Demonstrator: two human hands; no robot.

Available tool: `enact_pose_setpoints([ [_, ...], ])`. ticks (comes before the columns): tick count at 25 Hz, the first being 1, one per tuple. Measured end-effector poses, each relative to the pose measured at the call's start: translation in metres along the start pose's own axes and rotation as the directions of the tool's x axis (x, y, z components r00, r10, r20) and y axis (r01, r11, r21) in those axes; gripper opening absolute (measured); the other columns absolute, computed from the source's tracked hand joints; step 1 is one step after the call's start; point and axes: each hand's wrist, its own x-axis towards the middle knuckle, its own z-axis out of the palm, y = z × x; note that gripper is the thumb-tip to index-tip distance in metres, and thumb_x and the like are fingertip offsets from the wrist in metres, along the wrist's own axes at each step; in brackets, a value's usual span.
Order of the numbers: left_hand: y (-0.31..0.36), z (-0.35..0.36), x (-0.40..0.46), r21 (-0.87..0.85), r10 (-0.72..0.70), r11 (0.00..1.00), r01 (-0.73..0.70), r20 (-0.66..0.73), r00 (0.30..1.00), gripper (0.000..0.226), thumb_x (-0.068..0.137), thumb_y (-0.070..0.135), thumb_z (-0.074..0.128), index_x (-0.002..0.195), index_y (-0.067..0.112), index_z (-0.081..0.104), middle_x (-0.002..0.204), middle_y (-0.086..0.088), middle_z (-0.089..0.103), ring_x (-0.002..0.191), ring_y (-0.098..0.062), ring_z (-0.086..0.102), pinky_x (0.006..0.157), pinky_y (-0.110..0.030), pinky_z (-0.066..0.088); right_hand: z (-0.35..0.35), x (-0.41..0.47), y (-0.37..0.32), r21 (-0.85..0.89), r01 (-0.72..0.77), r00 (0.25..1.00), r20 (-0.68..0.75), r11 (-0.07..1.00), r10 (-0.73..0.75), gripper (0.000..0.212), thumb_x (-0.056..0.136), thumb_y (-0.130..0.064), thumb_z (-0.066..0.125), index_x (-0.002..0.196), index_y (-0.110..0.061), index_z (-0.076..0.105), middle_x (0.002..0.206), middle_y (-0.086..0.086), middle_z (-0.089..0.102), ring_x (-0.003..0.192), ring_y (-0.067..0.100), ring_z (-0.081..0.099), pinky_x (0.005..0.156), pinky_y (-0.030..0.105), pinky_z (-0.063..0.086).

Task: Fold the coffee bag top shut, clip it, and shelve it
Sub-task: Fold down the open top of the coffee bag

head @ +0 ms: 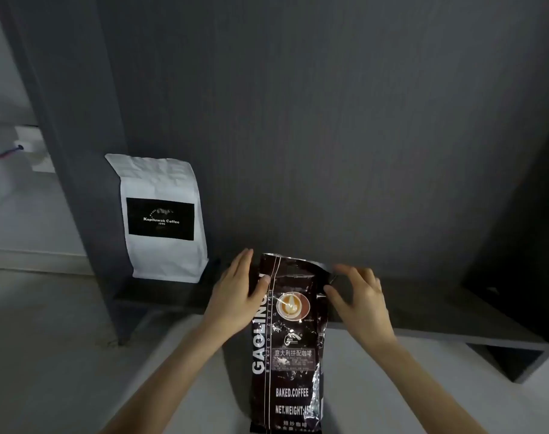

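A tall black foil coffee bag (290, 355) with white lettering and a cup picture stands upright on a pale surface in the lower middle. Its top edge is open and slightly bent. My left hand (235, 296) grips the bag's upper left side, thumb on the front. My right hand (357, 296) pinches the top right corner of the bag between thumb and fingers. No clip is in view.
A white coffee bag (163, 214) with a black label stands on the dark shelf (173, 296) at the left, against a dark grey back panel (329, 136). A grey upright post (79, 151) borders the shelf's left end. A wall socket (32, 148) sits far left.
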Motion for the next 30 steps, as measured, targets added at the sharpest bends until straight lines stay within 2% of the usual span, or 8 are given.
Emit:
enact_pose_setpoints([
  [5, -0.014, 0.019, 0.0, -0.246, -0.008, 0.969, 0.018, 0.042, 0.999, 0.026, 0.092, 0.02, 0.041, 0.115, 0.013, 0.05, 0.107, -0.006, 0.066, 0.097, -0.019, 0.063, 0.085, -0.03, 0.05, 0.011, 0.006, 0.003, 0.162, -0.033, 0.999, -0.034, 0.986, 0.039, 0.025, 0.083, -0.018, 0.06, 0.107, -0.018, 0.058, 0.112, 0.005, 0.046, 0.096, 0.019, 0.052, 0.081, 0.029, 0.042],
  [9, -0.017, 0.023, -0.001, -0.284, 0.006, 0.959, -0.005, 0.002, 1.0, 0.016, 0.093, 0.018, 0.039, 0.096, 0.018, 0.054, 0.092, -0.018, 0.069, 0.083, -0.033, 0.065, 0.077, -0.047, 0.051, 0.01, 0.009, 0.002, 0.162, -0.022, 0.998, -0.061, 0.987, 0.032, 0.018, 0.083, -0.016, 0.059, 0.101, -0.016, 0.06, 0.106, -0.001, 0.043, 0.09, 0.015, 0.05, 0.077, 0.027, 0.039],
  [14, -0.011, 0.018, -0.01, -0.37, -0.006, 0.929, 0.014, 0.023, 1.0, 0.019, 0.092, 0.019, 0.041, 0.083, 0.028, 0.054, 0.084, 0.006, 0.068, 0.082, -0.007, 0.065, 0.072, -0.02, 0.051, 0.007, 0.007, 0.004, 0.166, 0.015, 0.994, -0.11, 0.986, 0.003, 0.012, 0.084, -0.013, 0.058, 0.095, -0.01, 0.061, 0.102, 0.002, 0.042, 0.08, 0.017, 0.052, 0.078, 0.028, 0.046],
  [16, -0.012, 0.016, -0.015, -0.396, -0.012, 0.918, 0.022, 0.029, 1.0, 0.018, 0.091, 0.02, 0.042, 0.083, 0.029, 0.056, 0.086, 0.008, 0.068, 0.084, -0.005, 0.065, 0.074, -0.017, 0.051, 0.005, 0.003, 0.004, 0.204, 0.04, 0.995, -0.102, 0.978, -0.019, 0.008, 0.084, -0.01, 0.057, 0.09, -0.008, 0.062, 0.1, 0.002, 0.043, 0.075, 0.012, 0.054, 0.077, 0.014, 0.047],
  [19, -0.014, 0.016, -0.021, -0.357, 0.018, 0.934, -0.017, -0.002, 1.0, 0.018, 0.091, 0.021, 0.042, 0.084, 0.015, 0.057, 0.082, -0.013, 0.07, 0.081, -0.024, 0.065, 0.075, -0.036, 0.052, -0.002, -0.007, 0.008, 0.225, 0.094, 0.994, -0.066, 0.97, -0.081, 0.007, 0.086, -0.008, 0.053, 0.086, -0.012, 0.06, 0.1, 0.003, 0.044, 0.078, 0.006, 0.054, 0.071, -0.001, 0.041],
  [21, -0.013, 0.016, -0.025, -0.295, 0.043, 0.954, -0.051, -0.034, 0.999, 0.021, 0.091, 0.021, 0.043, 0.078, 0.01, 0.054, 0.075, -0.022, 0.066, 0.072, -0.034, 0.062, 0.069, -0.046, 0.05, -0.011, -0.012, 0.01, 0.231, 0.132, 0.991, -0.018, 0.964, -0.131, 0.017, 0.087, -0.008, 0.051, 0.078, -0.023, 0.055, 0.101, 0.0, 0.043, 0.084, 0.006, 0.053, 0.073, 0.001, 0.042],
  [23, -0.01, 0.016, -0.026, -0.241, 0.068, 0.967, -0.08, -0.056, 0.996, 0.024, 0.091, 0.02, 0.044, 0.068, 0.016, 0.05, 0.06, -0.014, 0.06, 0.056, -0.024, 0.056, 0.057, -0.034, 0.045, -0.022, -0.014, 0.01, 0.24, 0.148, 0.984, 0.066, 0.959, -0.168, 0.028, 0.088, -0.009, 0.05, 0.074, -0.032, 0.048, 0.102, -0.006, 0.04, 0.089, 0.006, 0.052, 0.074, 0.008, 0.045],
  [30, -0.002, 0.008, -0.03, -0.16, 0.107, 0.981, -0.111, -0.034, 0.994, 0.026, 0.09, 0.023, 0.046, 0.075, 0.004, 0.055, 0.063, -0.02, 0.06, 0.057, -0.028, 0.054, 0.057, -0.036, 0.043, -0.046, -0.017, 0.0, 0.355, 0.103, 0.942, 0.264, 0.929, -0.206, 0.022, 0.088, -0.004, 0.047, 0.072, -0.017, 0.053, 0.1, -0.009, 0.044, 0.089, 0.004, 0.052, 0.074, 0.023, 0.046],
])
